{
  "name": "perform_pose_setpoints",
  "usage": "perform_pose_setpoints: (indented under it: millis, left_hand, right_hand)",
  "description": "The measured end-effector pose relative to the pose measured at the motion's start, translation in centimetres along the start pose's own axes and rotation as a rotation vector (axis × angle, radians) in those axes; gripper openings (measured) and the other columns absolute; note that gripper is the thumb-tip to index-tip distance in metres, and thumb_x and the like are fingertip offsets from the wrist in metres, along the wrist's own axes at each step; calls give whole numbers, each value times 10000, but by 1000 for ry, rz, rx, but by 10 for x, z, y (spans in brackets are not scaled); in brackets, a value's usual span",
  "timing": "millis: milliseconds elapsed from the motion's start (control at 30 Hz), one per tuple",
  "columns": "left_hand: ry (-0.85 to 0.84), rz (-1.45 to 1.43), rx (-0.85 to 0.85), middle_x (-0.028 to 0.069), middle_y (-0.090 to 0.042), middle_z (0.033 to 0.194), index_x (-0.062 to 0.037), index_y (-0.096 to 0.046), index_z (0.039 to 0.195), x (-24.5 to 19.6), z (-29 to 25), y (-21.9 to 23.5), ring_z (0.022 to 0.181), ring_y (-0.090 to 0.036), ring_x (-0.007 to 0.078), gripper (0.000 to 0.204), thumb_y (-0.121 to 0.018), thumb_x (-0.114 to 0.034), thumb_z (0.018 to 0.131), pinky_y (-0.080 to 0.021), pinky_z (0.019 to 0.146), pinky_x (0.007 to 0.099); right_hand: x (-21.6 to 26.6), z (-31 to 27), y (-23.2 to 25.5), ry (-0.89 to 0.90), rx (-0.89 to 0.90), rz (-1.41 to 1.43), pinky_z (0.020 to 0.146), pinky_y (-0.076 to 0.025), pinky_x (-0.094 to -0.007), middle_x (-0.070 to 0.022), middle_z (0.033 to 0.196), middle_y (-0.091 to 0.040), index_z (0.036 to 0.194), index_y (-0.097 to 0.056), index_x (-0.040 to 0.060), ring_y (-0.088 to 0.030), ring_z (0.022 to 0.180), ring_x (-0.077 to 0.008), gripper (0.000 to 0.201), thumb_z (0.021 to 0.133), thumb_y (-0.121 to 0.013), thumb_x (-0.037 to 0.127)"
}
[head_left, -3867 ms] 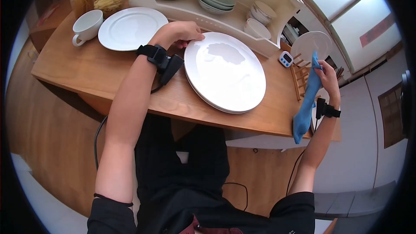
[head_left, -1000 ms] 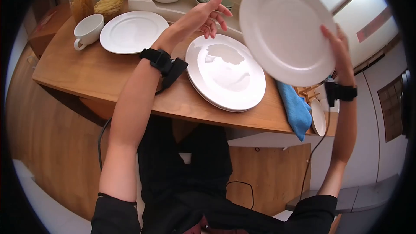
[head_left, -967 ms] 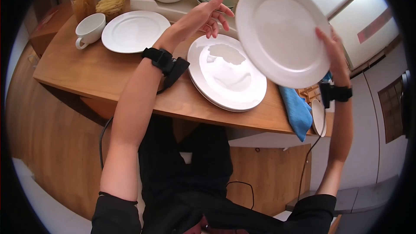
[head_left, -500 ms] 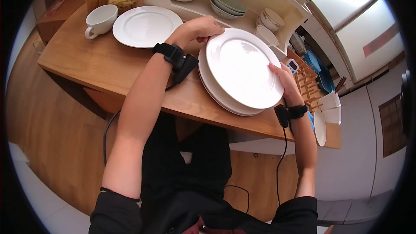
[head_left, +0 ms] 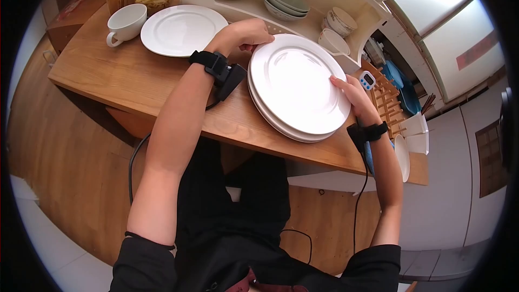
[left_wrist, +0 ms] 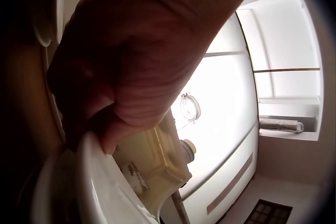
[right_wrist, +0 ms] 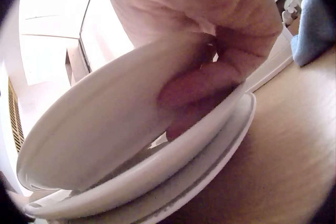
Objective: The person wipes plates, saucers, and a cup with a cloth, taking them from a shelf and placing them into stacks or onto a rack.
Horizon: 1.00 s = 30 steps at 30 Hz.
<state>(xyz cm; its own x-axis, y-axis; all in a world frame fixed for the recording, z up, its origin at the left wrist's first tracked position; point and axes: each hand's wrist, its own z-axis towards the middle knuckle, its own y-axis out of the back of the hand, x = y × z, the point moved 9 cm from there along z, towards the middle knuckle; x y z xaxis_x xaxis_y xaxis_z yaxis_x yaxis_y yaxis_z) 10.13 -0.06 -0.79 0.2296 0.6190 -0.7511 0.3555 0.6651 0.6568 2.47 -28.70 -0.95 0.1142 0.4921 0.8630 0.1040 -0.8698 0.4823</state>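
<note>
A white dinner plate (head_left: 303, 86) lies over a stack of similar white plates (right_wrist: 184, 158) on the wooden table. My right hand (head_left: 358, 97) grips its right rim, thumb on top and fingers curled underneath. In the right wrist view those fingers (right_wrist: 197, 85) sit in the gap between this plate and the one below, and the held plate slopes down away from them. At the far left rim, my left hand (head_left: 246, 35) pinches the edge of the plate; the left wrist view shows a fingertip (left_wrist: 109, 142) against the rim. Most of the left fingers are hidden.
Left of the stack are another white plate (head_left: 184, 31) and a white cup (head_left: 126, 23). Behind stands a cream shelf (head_left: 254, 8) with bowls. To the right are a timer (head_left: 367, 80), a wooden dish rack (head_left: 386, 103) and a blue cloth (right_wrist: 315, 29) near the table edge.
The right hand held the blue cloth, then a raised plate, which has come down left onto the stack. The left hand, open above the stack a second ago, now pinches the rim.
</note>
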Motion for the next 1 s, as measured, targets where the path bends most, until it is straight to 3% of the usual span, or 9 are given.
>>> perform_pose_setpoints:
  millis: [133, 233, 367, 567, 700, 767, 833, 867, 1000]
  left_hand:
    - [-7, 40, -1, 85, -574, 564, -1, -602, 621, -1, 1, 1, 452, -496, 179, 381, -542, -296, 855, -407, 438, 335]
    - [31, 61, 15, 24, -494, 505, -30, -604, 690, 3, 3, -2, 412, -437, 127, 385, -549, -328, 926, -325, 386, 296]
    - [33, 64, 17, 24, -500, 512, -32, -606, 696, 4, 2, -2, 423, -442, 126, 379, -554, -332, 922, -329, 387, 294]
    - [13, 47, 6, 89, -589, 585, -7, -616, 639, 1, 0, 0, 487, -522, 185, 365, -545, -301, 843, -413, 446, 334]
    - [35, 49, 24, 58, -551, 554, -20, -636, 695, 2, 2, -2, 452, -488, 155, 360, -550, -317, 879, -373, 409, 314]
    - [50, 56, 25, 29, -510, 519, -32, -653, 740, 4, 2, -3, 417, -453, 126, 364, -558, -337, 915, -334, 374, 292]
    - [54, 45, 19, 80, -580, 584, -13, -612, 646, 4, 1, -2, 481, -511, 178, 359, -541, -302, 847, -396, 440, 327]
    - [52, 50, 22, 80, -580, 584, -13, -612, 646, 2, 0, -3, 481, -511, 178, 359, -541, -302, 847, -396, 440, 327]
    - [58, 48, 6, 72, -565, 566, -26, -612, 639, 3, -3, 0, 477, -499, 172, 367, -540, -318, 850, -389, 440, 327]
  right_hand:
    - [9, 2, 12, -24, 6, -561, 521, -513, -270, -94, 688, -653, 859, -665, -65, -636, 555, -161, 528, 881, -631, 462]
    - [18, 1, 11, 13, -21, -682, 478, -497, -278, -100, 602, -620, 759, -671, -58, -620, 492, -178, 581, 855, -639, 514]
    - [29, 0, 10, 12, 19, -738, 472, -493, -292, -113, 605, -629, 774, -669, -58, -624, 486, -176, 574, 877, -618, 504]
    - [38, 8, 96, 8, -262, -827, 539, -515, -276, -77, 626, -647, 832, -698, -4, -628, 514, -150, 482, 897, -604, 464]
    - [5, 5, 114, -127, -134, -1007, 530, -514, -274, -85, 679, -663, 917, -696, 9, -635, 543, -140, 439, 869, -659, 443]
    - [-6, 1, 102, -147, -64, -944, 627, -540, -322, -137, 795, -692, 979, -694, 22, -685, 683, -200, 385, 823, -728, 372]
    - [-8, 4, 82, 124, -9, -1169, 759, -533, -373, -173, 932, -701, 1020, -693, 49, -690, 874, -274, 354, 777, -766, 297]
    - [-16, 9, 92, 41, -47, -1127, 845, -508, -406, -178, 998, -698, 1054, -692, 86, -656, 991, -333, 338, 763, -759, 245]
    - [35, -4, 104, 102, -330, -1094, 827, -512, -427, -176, 1014, -687, 1076, -682, 103, -650, 980, -347, 310, 785, -721, 203]
